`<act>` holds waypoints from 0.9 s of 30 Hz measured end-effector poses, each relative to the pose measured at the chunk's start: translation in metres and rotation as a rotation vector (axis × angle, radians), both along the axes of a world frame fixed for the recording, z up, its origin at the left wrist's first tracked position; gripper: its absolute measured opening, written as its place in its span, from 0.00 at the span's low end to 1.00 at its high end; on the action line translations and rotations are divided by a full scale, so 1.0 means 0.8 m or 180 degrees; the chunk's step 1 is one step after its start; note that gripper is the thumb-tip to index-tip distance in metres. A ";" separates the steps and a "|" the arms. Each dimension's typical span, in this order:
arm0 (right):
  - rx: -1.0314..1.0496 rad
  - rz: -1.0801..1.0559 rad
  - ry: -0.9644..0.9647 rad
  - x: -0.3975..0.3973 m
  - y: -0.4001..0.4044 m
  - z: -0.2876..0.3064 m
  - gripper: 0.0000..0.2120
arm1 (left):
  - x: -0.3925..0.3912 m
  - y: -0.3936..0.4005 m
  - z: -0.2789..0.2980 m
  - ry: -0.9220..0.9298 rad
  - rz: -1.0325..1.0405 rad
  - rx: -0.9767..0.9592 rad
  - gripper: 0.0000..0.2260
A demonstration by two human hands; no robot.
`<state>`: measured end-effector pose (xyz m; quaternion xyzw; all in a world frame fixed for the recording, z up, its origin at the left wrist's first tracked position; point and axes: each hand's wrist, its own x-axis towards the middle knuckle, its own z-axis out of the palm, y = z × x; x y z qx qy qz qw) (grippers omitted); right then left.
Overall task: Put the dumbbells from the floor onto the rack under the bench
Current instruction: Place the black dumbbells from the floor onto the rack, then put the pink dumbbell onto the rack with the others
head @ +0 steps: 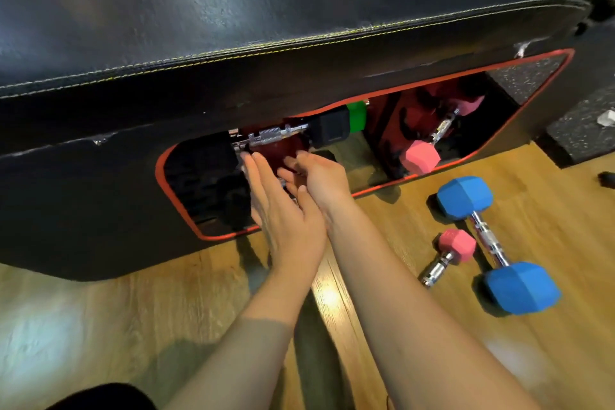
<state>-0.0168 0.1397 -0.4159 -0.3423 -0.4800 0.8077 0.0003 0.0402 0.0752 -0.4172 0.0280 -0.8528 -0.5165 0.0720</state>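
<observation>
A black dumbbell with a chrome handle [276,138] rests on the rack inside the bench's red-trimmed opening [159,173]. Just below that handle both my hands reach into the opening. My left hand [283,213] is flat with fingers stretched out, and my right hand [316,173] has loosely bent fingers; neither grips anything. A sliver of metal shows between them. A green dumbbell head [356,116] sits behind the black one. A pink dumbbell [420,156] lies in the right compartment. On the floor to the right lie a blue dumbbell [499,243] and a small pink dumbbell [447,253].
The black padded bench top [266,10] overhangs the opening. The wooden floor [100,309] runs along the front. A dark speckled mat [585,130] lies at the right, with a small dark object [606,179] at the frame edge. More black weights [206,176] fill the left of the opening.
</observation>
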 end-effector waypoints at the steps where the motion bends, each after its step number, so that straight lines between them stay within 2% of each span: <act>1: 0.0049 -0.0057 0.0006 0.006 0.011 0.002 0.05 | 0.008 0.011 0.001 -0.0006 -0.0189 0.0085 0.33; 5: 0.0239 -0.0439 0.0024 0.043 0.066 0.012 0.08 | 0.018 0.047 0.009 0.0083 -0.1004 0.0279 0.31; 10: 0.0393 -0.0927 -0.0116 0.106 0.133 0.014 0.11 | 0.025 0.078 0.030 0.0327 -0.2253 0.0045 0.29; 15: 0.0418 -0.1280 -0.0279 0.169 0.185 0.007 0.14 | 0.004 0.104 0.089 0.1262 -0.3768 -0.0703 0.26; 17: 0.0398 -0.1415 -0.0412 0.185 0.201 -0.001 0.14 | -0.009 0.118 0.126 0.1742 -0.4172 -0.0961 0.26; 22: 0.0373 -0.1589 -0.0577 0.208 0.232 -0.023 0.10 | -0.065 0.165 0.194 0.2989 -0.4513 -0.1931 0.21; 24: 0.0366 -0.1569 -0.0606 0.215 0.242 -0.031 0.09 | -0.085 0.177 0.206 0.3173 -0.4439 -0.2285 0.21; 27: 0.0407 -0.1559 -0.0622 0.227 0.256 -0.043 0.12 | -0.113 0.187 0.214 0.3333 -0.4296 -0.2655 0.22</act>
